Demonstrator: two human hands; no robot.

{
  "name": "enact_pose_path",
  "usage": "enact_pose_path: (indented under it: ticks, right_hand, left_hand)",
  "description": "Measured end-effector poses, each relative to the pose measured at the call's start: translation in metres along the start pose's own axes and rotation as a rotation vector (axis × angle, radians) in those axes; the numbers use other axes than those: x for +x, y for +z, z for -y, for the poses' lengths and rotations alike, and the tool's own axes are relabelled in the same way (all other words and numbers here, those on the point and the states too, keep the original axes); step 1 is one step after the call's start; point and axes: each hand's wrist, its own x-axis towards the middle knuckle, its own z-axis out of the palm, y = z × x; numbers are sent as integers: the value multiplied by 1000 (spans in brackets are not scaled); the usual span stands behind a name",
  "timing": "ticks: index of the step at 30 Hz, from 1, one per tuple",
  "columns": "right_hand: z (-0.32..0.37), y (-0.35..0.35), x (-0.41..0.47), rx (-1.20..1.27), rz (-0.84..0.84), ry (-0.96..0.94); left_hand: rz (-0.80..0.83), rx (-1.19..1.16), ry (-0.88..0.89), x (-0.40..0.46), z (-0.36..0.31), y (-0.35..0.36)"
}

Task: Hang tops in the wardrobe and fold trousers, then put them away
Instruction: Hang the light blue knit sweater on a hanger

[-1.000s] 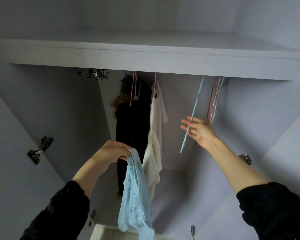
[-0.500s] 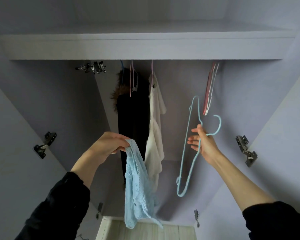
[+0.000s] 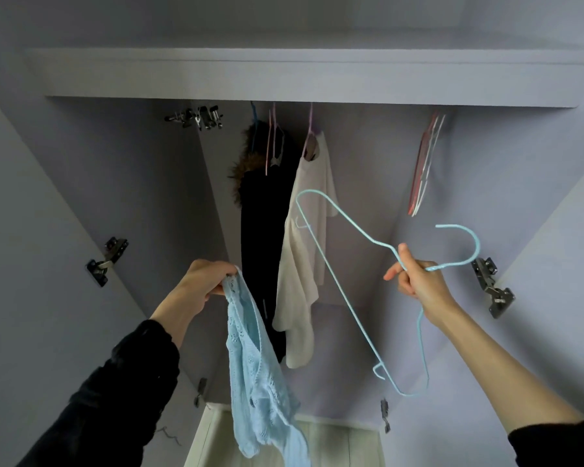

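Left door hinge [image 3: 107, 261] at far left, door swung open so the wardrobe interior is reachable. Left hand [image 3: 201, 281] is raised, fingers curled and pinching the top edge of the light blue knit top [image 3: 257, 365]; the top hangs straight down from that pinch, held at its upper edge probably so the neckline stays findable for the hanger. Behind it, a black garment [image 3: 262, 230] with fur trim and a white top [image 3: 304, 264] already hang side by side under the shelf [image 3: 300, 79]; the rail itself is hidden. Light blue wire hanger [image 3: 344, 291] is off the rail, tilted, one end pointing toward the blue top, hook out to the right. Right hand [image 3: 418, 281] grips it at the neck just below the hook, fingers closed round the wire, likely for steering an end into the top. Spare hangers [image 3: 425, 163] bunch at upper right. Hanger and top are apart, not yet threaded.
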Motion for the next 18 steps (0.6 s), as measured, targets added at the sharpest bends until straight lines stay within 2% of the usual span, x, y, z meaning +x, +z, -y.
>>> enact_pose_path:
  ticks: [3,5,7,10,13,18]
  right_hand:
    - [-4,0,-4,102,-16,22]
    - [-7,0,-7,152,81,37]
    - [-10,2,-10,77,201,14]
    - [-12,8,-12,-166,327,-47]
    - [-11,12,-11,-306,358,-69]
    - [-10,16,-11,-333,366,-94]
  left_hand:
    - [-1,-18,-30,0,7,1]
    - [-1,-18,-44,0,9,1]
    - [-17,-28,-51,2,10,1]
    - [-55,-30,-48,6,11,0]
    - [-79,-42,-20,11,11,-1]
    - [-100,33,32,14,13,4]
